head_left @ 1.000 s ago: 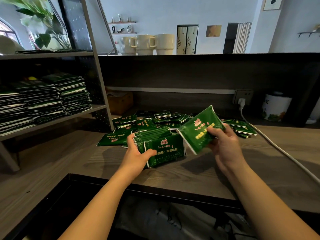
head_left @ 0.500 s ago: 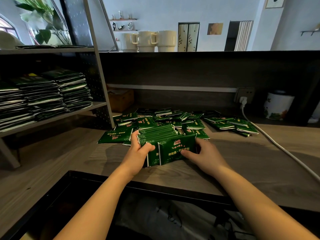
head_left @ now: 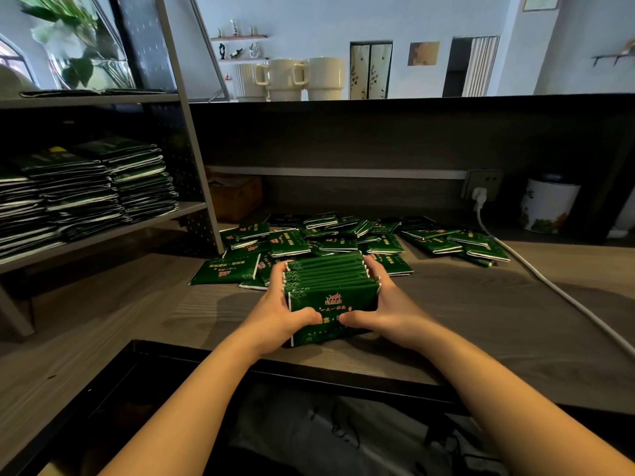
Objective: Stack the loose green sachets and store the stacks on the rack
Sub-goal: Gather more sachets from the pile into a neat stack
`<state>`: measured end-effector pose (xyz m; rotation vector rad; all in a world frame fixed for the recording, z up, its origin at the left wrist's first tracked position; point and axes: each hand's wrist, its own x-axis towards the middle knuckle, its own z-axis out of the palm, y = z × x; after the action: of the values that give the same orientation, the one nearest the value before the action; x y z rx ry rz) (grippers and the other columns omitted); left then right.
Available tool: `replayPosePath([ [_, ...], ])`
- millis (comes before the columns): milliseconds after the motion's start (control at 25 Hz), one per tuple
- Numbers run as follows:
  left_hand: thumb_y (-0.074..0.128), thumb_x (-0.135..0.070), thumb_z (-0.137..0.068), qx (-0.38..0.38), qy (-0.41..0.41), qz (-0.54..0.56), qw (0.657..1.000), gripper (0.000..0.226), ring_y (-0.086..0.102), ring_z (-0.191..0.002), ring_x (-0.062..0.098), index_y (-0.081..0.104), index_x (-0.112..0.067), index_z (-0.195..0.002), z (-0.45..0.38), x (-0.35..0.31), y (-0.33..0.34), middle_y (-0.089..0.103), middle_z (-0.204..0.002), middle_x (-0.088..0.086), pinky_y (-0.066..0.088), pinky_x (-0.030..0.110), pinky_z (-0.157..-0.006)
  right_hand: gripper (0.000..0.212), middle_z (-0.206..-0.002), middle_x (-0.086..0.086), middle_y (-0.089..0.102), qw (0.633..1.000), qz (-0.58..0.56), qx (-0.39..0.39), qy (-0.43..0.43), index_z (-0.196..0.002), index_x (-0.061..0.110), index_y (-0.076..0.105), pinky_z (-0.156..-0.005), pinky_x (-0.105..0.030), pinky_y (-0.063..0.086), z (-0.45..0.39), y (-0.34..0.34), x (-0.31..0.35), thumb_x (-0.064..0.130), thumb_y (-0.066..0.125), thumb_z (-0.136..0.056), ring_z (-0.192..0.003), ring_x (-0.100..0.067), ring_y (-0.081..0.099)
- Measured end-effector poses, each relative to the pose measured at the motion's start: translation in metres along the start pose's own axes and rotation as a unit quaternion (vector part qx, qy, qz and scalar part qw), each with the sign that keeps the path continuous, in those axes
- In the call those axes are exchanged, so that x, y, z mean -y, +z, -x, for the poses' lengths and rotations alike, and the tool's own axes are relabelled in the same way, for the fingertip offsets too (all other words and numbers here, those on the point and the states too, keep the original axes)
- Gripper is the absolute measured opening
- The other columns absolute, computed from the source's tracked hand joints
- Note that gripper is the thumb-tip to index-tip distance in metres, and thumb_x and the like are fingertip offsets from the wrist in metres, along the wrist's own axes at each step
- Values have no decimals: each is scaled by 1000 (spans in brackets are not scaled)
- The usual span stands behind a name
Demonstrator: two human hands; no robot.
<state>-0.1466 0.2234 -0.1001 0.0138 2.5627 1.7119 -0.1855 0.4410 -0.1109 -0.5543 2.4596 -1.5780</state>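
Clamping the sachet stack (head_left: 330, 293) from both sides: left hand (head_left: 278, 314) and right hand (head_left: 385, 310), each grip curled round it, thumbs on the front. Stack sits on the worktop (head_left: 137, 321), loose sachets (head_left: 343, 238) just behind, rack (head_left: 103, 231) well left.

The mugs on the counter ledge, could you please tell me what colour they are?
Cream, the mugs, seen in the head view.
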Motion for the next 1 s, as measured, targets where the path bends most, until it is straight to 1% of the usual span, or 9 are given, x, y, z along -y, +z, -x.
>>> replayPosePath([
  [120, 72, -17, -87, 30, 7, -10, 999, 108, 33, -140, 14, -10, -37, -155, 0, 1, 3, 29, -155, -12, 30, 30, -114, 116, -131, 13, 58, 999, -23, -21, -24, -155, 32, 14, -104, -25, 46, 2, -2, 5, 16, 89, -68, -118, -3, 59],
  [240, 75, -17, -76, 22, 37, -7, 999, 88, 53, -125, 16, 19, -43, -139, 0, 1, 3, 53, -128, -17, 44, 25, -98, 113, -141, 9, 47, 999, -15, -41, -32, -153, 38, 20, -103, -29, 45, 3, -4, 9, 21, 90, -66, -123, -13, 55],
  [320, 75, -21, -70, 17, 34, -9, 999, 84, 59, -116, 15, 23, -43, -133, -1, 1, 2, 58, -119, -14, 45, 32, -99, 106, -137, 6, 51, 999, 4, -31, -21, -150, 40, 21, -97, -25, 47, 3, -3, 9, 13, 86, -72, -117, -14, 58],
  [440, 79, -12, -80, 2, 26, -8, 1000, 77, 59, -105, 4, 26, -44, -126, -4, 3, 2, 59, -112, -18, 45, 23, -88, 99, -133, 6, 56, 999, 20, -38, -18, -147, 42, 24, -99, -28, 48, 2, -4, 7, 15, 85, -74, -112, -9, 60],
  [520, 85, -21, -71, -22, 18, -3, 1000, 82, 61, -112, 11, 34, -39, -132, -3, 4, 1, 61, -120, -11, 47, 28, -95, 100, -139, 8, 52, 999, 21, -42, -19, -148, 41, 25, -107, -34, 45, 2, -5, 5, 23, 88, -72, -120, -11, 57],
  [600, 86, -38, -55, -58, 12, 13, 998, 107, 55, -123, 20, 30, -33, -146, -4, 4, 0, 54, -136, -4, 44, 43, -107, 99, -144, 9, 46, 999, -9, -45, -21, -149, 38, 27, -109, -34, 41, 1, -4, 2, 38, 87, -71, -127, -12, 50],
  [680, 87, -35, -61, -101, 9, 49, 994, 100, 52, -122, 22, 32, -31, -145, -6, 5, -2, 53, -132, -4, 43, 41, -104, 85, -140, 7, 49, 994, -31, -97, -27, -146, 33, 34, -105, -33, 41, -2, -5, -2, 49, 79, -76, -128, -14, 50],
  [800, 82, -22, -76, -159, 8, 98, 982, 79, 50, -117, 21, 35, -22, -140, -10, 10, -5, 52, -126, -4, 39, 36, -93, 58, -134, 0, 55, 975, 25, -220, -1, -137, 22, 46, -104, -36, 42, -17, -18, -9, 41, 70, -88, -127, -18, 51],
  [1000, 85, -35, -60, -172, 7, 145, 974, 74, 59, -108, 22, 42, -29, -120, -14, 15, -6, 64, -115, 3, 40, 35, -87, 72, -146, -6, 47, 942, 251, -216, 47, -141, 13, 46, -112, -41, 36, -58, -43, -13, 52, 69, -85, -138, -24, 39],
])
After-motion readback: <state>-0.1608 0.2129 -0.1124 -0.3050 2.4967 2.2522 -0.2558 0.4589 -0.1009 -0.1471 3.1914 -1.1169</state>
